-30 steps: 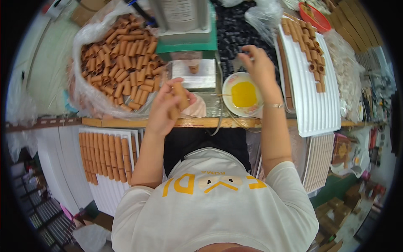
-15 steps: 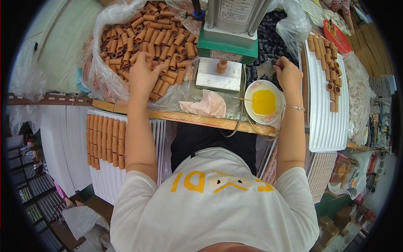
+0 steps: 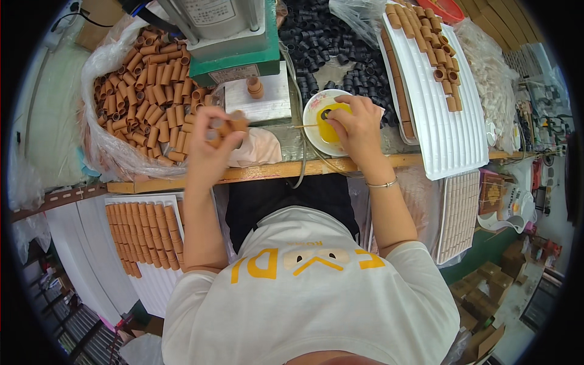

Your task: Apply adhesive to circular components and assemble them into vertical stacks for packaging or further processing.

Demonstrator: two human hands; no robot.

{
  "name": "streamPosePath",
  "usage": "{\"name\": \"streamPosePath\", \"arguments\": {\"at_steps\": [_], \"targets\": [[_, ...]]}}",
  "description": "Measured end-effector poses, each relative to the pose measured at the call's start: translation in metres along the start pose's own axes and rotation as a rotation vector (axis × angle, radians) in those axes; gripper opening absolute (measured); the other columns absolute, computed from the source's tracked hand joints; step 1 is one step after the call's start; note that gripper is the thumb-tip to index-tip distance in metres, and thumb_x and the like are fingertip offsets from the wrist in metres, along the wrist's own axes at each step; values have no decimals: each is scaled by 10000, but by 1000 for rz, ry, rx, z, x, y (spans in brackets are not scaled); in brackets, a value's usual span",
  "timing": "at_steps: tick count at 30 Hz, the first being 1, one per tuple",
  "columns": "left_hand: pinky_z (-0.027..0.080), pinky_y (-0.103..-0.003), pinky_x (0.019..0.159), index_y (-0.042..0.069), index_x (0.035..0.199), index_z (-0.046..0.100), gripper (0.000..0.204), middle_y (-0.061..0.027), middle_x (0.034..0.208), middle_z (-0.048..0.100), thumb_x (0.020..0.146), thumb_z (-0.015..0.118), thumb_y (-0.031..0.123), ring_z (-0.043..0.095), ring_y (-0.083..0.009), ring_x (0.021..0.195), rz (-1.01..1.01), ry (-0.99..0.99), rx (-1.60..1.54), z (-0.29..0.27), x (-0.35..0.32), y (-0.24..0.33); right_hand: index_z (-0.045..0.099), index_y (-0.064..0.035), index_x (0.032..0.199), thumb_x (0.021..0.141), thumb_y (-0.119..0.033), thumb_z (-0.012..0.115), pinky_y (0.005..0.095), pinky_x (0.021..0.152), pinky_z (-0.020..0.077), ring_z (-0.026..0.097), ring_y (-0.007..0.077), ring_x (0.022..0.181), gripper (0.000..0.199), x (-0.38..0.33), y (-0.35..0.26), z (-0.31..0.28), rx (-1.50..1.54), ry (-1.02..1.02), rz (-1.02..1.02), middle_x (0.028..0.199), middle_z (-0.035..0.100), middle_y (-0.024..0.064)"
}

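My left hand point(image 3: 208, 149), a little blurred, is closed on brown tubes point(image 3: 234, 124) in front of a heap of similar loose tubes point(image 3: 146, 91). Over the white bowl point(image 3: 309, 115), the thumb and fingers of my right hand point(image 3: 361, 129) pinch a small black ring-shaped fitting point(image 3: 324, 114) close to the yellow liquid point(image 3: 328, 132). Whether the fitting touches the liquid I cannot tell. Between the hands, a short brown tube piece point(image 3: 255, 89) stands upright on the metal plate point(image 3: 275, 100) of a green press point(image 3: 237, 61). A pale pink cloth point(image 3: 261, 149) lies below the plate.
Many black fittings point(image 3: 340, 45) spread behind the bowl. Brown tubes lie on a white ridged tray point(image 3: 447, 143) at right and in rows on another tray point(image 3: 161, 286) at lower left. A thin stick point(image 3: 308, 126) crosses the bowl's rim. The wooden table edge point(image 3: 280, 170) runs before me.
My left hand has come away from the heap with brown tubes. My right hand has moved from beside the black fittings to above the bowl, now with a fitting. The view has shifted.
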State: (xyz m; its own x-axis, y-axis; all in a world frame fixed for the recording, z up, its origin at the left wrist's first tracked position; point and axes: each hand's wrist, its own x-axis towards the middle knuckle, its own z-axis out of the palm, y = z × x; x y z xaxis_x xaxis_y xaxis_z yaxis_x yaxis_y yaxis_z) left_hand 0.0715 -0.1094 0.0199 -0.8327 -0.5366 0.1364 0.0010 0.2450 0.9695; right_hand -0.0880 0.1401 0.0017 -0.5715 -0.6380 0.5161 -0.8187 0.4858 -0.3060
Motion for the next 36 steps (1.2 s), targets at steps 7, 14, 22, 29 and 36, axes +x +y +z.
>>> {"name": "streamPosePath", "arguments": {"at_steps": [7,14,22,29,36], "targets": [[506,-271,745,56,998,516,344,-58,946,666,768,768,17,640,-149,846,154,-174,95,60,-3,20,688,-100,790,723,-97,766,381,837,399,555,255,986,103,5,-8,-21,206,29,143,1042,634,44],[516,-295,762,54,976,493,332,-86,977,684,777,752,-1,656,-170,862,169,-243,52,72,1,24,676,-93,823,723,-87,767,366,815,415,561,261,968,135,20,-24,-47,438,149,92,1038,637,57],[504,-270,794,64,995,476,344,-91,1023,677,782,725,-42,627,-140,892,23,-232,-158,60,-8,2,674,-134,811,709,-97,752,401,841,390,559,258,1009,135,-17,-6,-22,121,3,36,1056,641,32],[521,-279,769,61,970,474,348,-99,1023,692,774,746,-29,651,-148,883,64,-277,-35,74,-7,12,676,-109,824,711,-99,768,399,857,390,553,271,1039,146,-7,-11,-36,211,-14,109,1069,635,54],[488,-270,849,63,990,446,390,-114,1020,678,774,743,-69,617,-135,957,147,-325,-32,94,-6,30,682,-113,849,718,-106,780,390,901,380,547,261,1045,164,4,-28,-59,343,12,22,1123,613,67]]}}
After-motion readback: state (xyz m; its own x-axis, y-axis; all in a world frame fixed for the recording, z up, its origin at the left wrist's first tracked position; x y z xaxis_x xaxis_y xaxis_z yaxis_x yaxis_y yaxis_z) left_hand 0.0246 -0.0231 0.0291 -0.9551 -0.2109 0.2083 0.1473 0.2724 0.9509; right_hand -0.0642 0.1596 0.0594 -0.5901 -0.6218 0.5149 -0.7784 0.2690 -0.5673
